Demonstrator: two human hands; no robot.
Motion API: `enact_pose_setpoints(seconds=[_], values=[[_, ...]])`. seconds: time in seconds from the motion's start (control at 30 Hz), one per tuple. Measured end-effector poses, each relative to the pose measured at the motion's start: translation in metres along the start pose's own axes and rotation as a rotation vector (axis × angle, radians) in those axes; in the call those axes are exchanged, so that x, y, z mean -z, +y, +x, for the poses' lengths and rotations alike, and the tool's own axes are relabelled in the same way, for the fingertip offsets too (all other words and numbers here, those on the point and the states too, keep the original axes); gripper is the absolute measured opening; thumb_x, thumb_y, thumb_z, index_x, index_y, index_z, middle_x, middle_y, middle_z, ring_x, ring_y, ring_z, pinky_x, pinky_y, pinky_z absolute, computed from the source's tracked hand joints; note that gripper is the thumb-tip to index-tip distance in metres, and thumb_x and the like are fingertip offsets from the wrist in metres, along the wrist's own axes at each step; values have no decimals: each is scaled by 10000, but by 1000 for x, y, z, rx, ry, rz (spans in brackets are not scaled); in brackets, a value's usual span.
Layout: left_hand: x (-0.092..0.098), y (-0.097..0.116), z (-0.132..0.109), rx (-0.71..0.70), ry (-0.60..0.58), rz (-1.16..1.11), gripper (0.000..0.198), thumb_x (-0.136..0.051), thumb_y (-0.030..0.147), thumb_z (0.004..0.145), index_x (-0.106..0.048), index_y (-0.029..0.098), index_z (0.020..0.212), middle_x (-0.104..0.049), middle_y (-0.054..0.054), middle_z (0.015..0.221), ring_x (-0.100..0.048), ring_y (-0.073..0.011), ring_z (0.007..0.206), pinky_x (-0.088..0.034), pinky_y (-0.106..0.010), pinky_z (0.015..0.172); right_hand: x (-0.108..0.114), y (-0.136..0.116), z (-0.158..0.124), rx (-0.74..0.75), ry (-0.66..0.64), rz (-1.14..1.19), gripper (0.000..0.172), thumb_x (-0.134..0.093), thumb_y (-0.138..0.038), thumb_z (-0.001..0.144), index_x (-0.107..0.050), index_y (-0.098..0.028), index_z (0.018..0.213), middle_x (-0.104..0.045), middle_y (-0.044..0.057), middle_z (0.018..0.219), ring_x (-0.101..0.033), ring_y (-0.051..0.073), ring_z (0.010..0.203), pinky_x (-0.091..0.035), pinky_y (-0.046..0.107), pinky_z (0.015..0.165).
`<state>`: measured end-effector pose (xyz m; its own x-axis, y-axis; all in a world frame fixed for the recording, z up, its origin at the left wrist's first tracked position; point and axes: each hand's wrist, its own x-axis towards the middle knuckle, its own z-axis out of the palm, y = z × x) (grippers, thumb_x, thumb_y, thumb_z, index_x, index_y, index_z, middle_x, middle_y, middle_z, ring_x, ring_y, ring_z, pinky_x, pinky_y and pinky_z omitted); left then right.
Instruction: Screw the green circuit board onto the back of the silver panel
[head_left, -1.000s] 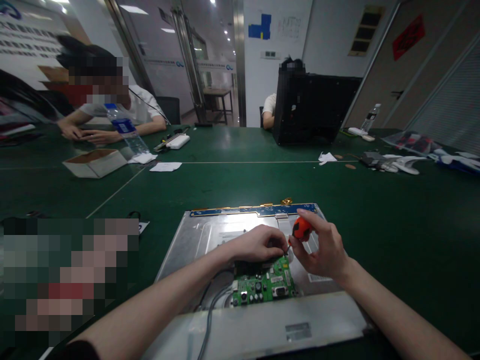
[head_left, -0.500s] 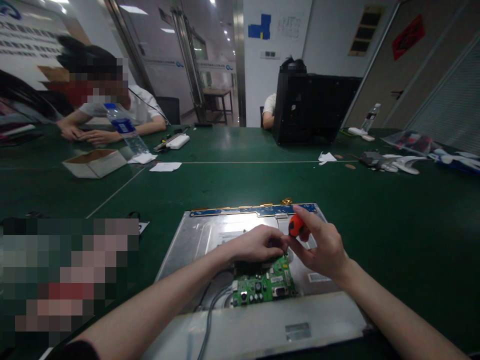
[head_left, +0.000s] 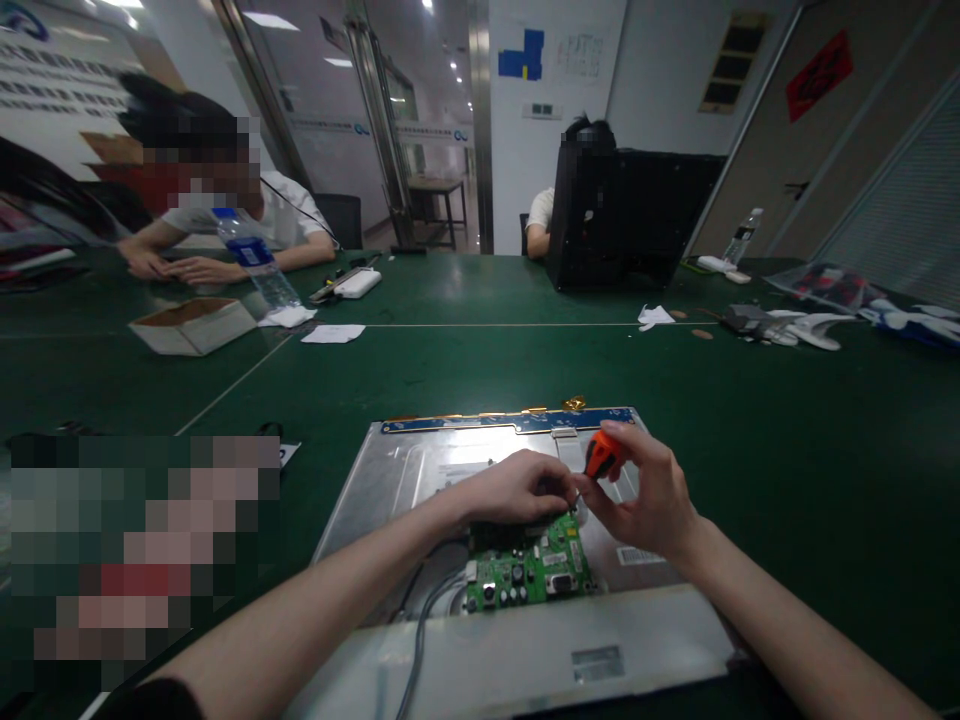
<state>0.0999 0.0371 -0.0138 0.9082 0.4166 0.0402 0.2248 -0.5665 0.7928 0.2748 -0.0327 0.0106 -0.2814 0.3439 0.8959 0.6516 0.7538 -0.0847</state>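
Note:
A silver monitor back panel [head_left: 405,470] lies flat on the green table in front of me, with a green circuit board [head_left: 525,575] near its lower middle. My right hand [head_left: 649,500] grips a small screwdriver with an orange handle [head_left: 600,455], its tip pointing down at the board's top edge. My left hand [head_left: 517,485] rests on the panel just left of the tip, fingers curled and pinched beside the shaft; what they pinch is hidden. A grey cable [head_left: 416,640] runs from the board toward me.
A blue strip board [head_left: 510,420] edges the panel's far side. A cardboard box [head_left: 191,325], water bottle [head_left: 251,260] and papers sit far left near a seated person. A black monitor [head_left: 630,215] stands at the back. Cables and bags lie far right.
My right hand has tilted the screwdriver slightly, its orange handle shifting a little from side to side. My left hand has stayed in place on the panel.

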Motion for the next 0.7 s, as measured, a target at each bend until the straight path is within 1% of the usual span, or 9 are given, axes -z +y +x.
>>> enact_pose_setpoints(seconds=[0.1,0.23,0.4,0.6,0.7], values=[[0,0,-1,5,4,-17,37,-611,107,810,-623,141,815,-569,33,721,-539,-125,683,-391,-193,609,1,1,2,10,2,0,488,-601,-235,876,-369,-167,1300,-598,14,785,-532,112,540,-464,223,426],[0,-1,-1,1,-1,-33,56,-601,88,799,-618,141,799,-572,32,722,-538,-125,690,-397,-195,624,2,1,2,-16,-16,2,470,-613,-237,873,-395,-204,1288,-583,5,792,-534,117,590,-459,220,446],[0,-1,1,3,1,-10,79,-610,66,777,-609,142,758,-558,36,704,-533,-123,675,-399,-196,630,3,-2,4,-23,-30,-15,466,-619,-209,871,-439,-172,1299,-571,13,797,-514,109,576,-460,224,455],[1,0,0,-2,-10,-5,95,-609,63,783,-629,144,829,-588,27,740,-550,-135,709,-417,-201,661,2,-3,3,-38,-36,-31,489,-601,-175,868,-427,-170,1325,-576,3,785,-498,99,535,-459,222,437],[1,1,0,10,-10,9,73,-613,76,795,-633,138,826,-596,23,756,-553,-134,717,-414,-197,660,1,-3,2,-43,-27,-47,514,-590,-154,847,-409,-175,1328,-580,-8,760,-506,103,524,-461,222,428]])
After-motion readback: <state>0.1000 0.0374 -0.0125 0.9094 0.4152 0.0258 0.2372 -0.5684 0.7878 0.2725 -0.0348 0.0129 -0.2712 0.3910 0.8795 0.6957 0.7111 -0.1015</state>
